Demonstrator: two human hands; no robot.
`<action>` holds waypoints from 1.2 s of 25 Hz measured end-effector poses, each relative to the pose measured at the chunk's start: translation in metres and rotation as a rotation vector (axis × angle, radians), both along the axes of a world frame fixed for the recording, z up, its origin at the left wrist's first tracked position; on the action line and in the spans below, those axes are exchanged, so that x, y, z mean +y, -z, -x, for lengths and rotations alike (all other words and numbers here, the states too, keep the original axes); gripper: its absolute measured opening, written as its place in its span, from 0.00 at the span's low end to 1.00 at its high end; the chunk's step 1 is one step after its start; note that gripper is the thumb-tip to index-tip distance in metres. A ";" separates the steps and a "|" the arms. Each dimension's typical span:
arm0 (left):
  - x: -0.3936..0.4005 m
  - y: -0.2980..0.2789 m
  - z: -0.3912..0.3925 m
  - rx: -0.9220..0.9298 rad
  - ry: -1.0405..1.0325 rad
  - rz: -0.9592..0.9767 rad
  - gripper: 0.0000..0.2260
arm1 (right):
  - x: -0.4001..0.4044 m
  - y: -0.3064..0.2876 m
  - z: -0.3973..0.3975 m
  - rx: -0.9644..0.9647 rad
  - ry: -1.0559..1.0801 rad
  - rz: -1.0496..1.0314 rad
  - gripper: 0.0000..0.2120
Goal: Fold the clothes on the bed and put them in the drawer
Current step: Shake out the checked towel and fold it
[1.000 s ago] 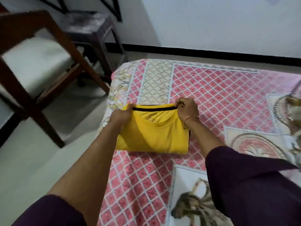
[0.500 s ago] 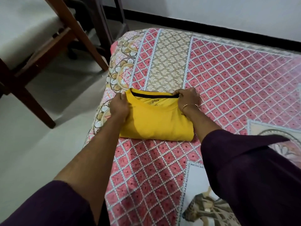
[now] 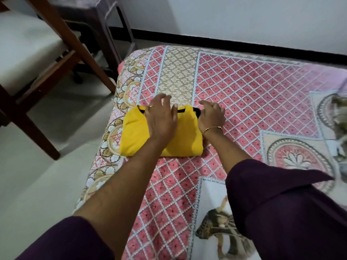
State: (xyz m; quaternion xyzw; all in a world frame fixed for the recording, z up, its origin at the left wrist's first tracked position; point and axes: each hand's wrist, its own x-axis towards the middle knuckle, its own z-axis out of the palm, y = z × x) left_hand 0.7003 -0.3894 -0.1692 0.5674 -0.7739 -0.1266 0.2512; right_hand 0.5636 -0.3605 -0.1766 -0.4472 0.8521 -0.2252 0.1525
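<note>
A folded yellow T-shirt (image 3: 135, 136) with a black neck trim lies near the left edge of the bed (image 3: 244, 94), which wears a pink patterned cover. My left hand (image 3: 161, 117) rests flat on top of the shirt, fingers spread over the neck edge. At the shirt's right far corner, my right hand (image 3: 212, 115) lies with fingers curled against the fabric and a gold bangle on the wrist. No drawer is in view.
A wooden chair (image 3: 47, 53) with a pale cushion stands on the floor left of the bed, a dark stool (image 3: 105, 25) behind it. More crumpled cloth (image 3: 339, 117) lies at the bed's right edge. White wall with a black skirting runs behind.
Both hands let go of the shirt's top corners. My left hand moved right onto the middle of the shirt and lies flat; the right hand stays at the right corner.
</note>
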 end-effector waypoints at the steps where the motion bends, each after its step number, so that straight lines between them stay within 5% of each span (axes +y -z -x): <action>1: 0.008 -0.002 0.011 0.003 0.061 0.018 0.17 | 0.006 -0.005 0.005 0.008 0.003 0.006 0.19; 9: 0.105 -0.036 0.163 0.017 0.416 0.035 0.16 | 0.122 -0.063 0.138 0.117 0.140 0.064 0.18; 14: 0.213 -0.070 0.321 0.071 0.583 -0.059 0.15 | 0.242 -0.100 0.289 0.477 0.218 0.070 0.15; 17: 0.261 -0.085 0.403 0.116 0.713 -0.114 0.23 | 0.303 -0.115 0.368 0.576 0.154 -0.208 0.22; 21: 0.294 -0.089 0.475 0.046 0.754 -0.196 0.23 | 0.343 -0.133 0.437 0.674 -0.041 -0.183 0.14; 26: 0.305 -0.108 0.505 -0.011 0.455 -0.195 0.08 | 0.367 -0.149 0.489 0.501 -0.348 -0.393 0.20; 30: 0.311 -0.140 0.494 -0.007 0.638 -0.220 0.14 | 0.369 -0.184 0.491 0.363 -0.130 -0.003 0.16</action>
